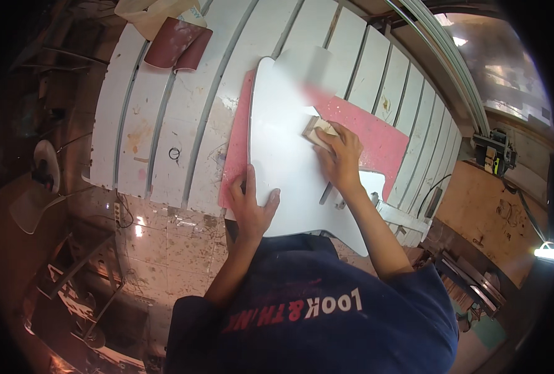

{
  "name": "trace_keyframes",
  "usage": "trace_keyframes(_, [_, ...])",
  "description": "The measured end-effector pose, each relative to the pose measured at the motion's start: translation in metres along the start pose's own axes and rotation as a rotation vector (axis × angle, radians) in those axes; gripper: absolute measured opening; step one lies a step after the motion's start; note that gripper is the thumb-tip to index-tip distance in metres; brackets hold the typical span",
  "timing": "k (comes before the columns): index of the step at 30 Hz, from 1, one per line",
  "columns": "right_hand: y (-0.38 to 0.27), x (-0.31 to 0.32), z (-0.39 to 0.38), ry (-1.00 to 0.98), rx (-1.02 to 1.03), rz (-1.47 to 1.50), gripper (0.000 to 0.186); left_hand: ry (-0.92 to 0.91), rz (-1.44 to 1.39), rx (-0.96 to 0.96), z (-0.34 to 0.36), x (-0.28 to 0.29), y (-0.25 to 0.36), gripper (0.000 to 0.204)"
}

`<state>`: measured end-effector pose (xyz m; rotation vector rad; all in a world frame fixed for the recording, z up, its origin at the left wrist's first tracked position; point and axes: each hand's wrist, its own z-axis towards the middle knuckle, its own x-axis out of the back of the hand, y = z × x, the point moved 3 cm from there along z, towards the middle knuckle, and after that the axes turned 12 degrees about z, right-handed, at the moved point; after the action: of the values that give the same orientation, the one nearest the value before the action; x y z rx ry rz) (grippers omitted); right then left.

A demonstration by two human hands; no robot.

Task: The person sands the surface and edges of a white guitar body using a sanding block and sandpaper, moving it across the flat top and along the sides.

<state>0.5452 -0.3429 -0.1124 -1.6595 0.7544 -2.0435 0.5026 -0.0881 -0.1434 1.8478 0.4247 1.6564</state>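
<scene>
A glossy white board shaped like an electric guitar body (280,143) lies on a pink mat (367,128) in front of me. My left hand (250,206) grips its left edge, thumb on the top face and fingers along the side. In my right hand (340,156) is a beige sanding block (317,129), pressed on the board's upper face near its right edge. The underside of the block is hidden. A dark narrow slot or bar shows below my right hand, too unclear to name. The board's far end is partly blurred.
The white slatted worktable (183,106) has gaps between its boards. Folded brown-red sandpaper (178,45) lies at its far left beside a pale bag (155,15). A small black ring (174,153) rests left of the mat. A lit lamp (546,252) hangs at the far right.
</scene>
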Motion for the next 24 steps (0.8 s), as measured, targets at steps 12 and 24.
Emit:
trace_keyframes(12, [0.004, -0.006, 0.008, -0.020, 0.014, -0.001, 0.050, 0.061, -0.026, 0.021, -0.004, -0.003, -0.003, 0.086])
trace_keyframes(24, [-0.005, -0.023, 0.033, 0.031, 0.096, -0.051, 0.049, 0.036, -0.025, 0.010, 0.000, 0.000, -0.003, 0.088])
